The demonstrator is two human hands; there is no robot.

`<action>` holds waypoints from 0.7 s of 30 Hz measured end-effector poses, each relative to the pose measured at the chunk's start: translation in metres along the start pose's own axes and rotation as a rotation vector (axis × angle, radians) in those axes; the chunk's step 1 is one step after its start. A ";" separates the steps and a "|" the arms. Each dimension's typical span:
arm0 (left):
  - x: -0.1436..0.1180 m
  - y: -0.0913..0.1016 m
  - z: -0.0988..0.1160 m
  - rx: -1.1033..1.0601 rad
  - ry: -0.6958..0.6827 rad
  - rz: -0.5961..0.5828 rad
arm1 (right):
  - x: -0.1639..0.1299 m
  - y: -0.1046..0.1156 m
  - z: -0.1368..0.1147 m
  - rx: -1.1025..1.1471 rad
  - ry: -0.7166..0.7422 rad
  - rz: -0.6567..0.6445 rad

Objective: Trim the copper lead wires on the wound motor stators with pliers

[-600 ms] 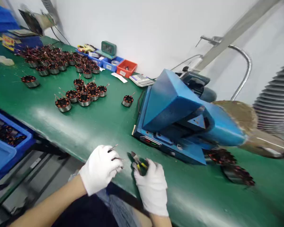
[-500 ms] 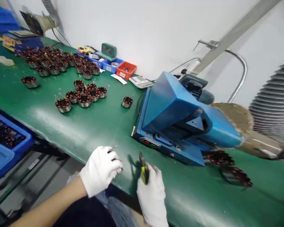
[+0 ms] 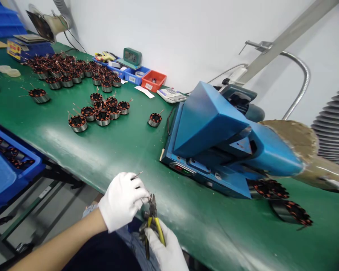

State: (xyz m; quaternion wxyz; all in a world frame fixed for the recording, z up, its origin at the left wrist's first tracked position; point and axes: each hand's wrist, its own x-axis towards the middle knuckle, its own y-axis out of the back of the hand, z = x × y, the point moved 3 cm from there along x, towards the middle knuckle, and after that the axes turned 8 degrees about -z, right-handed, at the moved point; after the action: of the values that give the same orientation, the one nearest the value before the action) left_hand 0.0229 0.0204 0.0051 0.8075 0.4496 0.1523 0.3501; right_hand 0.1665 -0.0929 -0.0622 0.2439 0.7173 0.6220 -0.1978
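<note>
My left hand, in a white glove, is closed with thin wire leads sticking out between the fingers. Whatever sits behind those fingers is hidden from view. In my right hand, also gloved, is a pair of cutting pliers with yellow and black handles. The pliers' dark jaws point up, right by the left fingertips and a wire end there. Both hands are over the near edge of the green workbench.
A blue machine stands on the right, with wound stators beside it. A small group of stators, one single stator and a larger pile lie leftward. A calculator and red bin are near the wall.
My right hand has moved left with the pliers, bringing the jaws up to the left fingertips. The left hand has stayed nearly in place. The view has shifted slightly.
</note>
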 end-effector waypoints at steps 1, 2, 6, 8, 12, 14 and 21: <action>0.000 0.001 0.000 0.000 0.001 -0.001 | -0.001 -0.001 0.002 0.000 -0.005 0.026; 0.000 0.001 0.000 0.002 0.004 -0.003 | -0.002 -0.001 0.004 0.001 -0.009 0.050; 0.001 0.001 0.001 0.010 0.007 0.004 | -0.006 -0.006 0.008 0.018 -0.029 0.150; 0.000 0.000 0.000 0.015 0.007 0.003 | -0.007 -0.009 0.008 0.026 -0.036 0.190; -0.001 -0.003 -0.002 0.014 0.001 -0.010 | -0.005 -0.012 0.003 0.026 -0.048 0.219; -0.001 -0.003 -0.002 -0.002 -0.007 -0.009 | -0.003 -0.009 0.000 0.086 -0.030 0.239; -0.003 -0.001 -0.001 -0.019 -0.074 -0.053 | -0.008 -0.001 0.003 0.175 0.008 0.200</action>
State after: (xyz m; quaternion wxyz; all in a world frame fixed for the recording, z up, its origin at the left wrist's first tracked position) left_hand 0.0209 0.0189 0.0033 0.8257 0.4505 0.1311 0.3133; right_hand 0.1647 -0.1011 -0.0602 0.1962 0.7950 0.5289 -0.2232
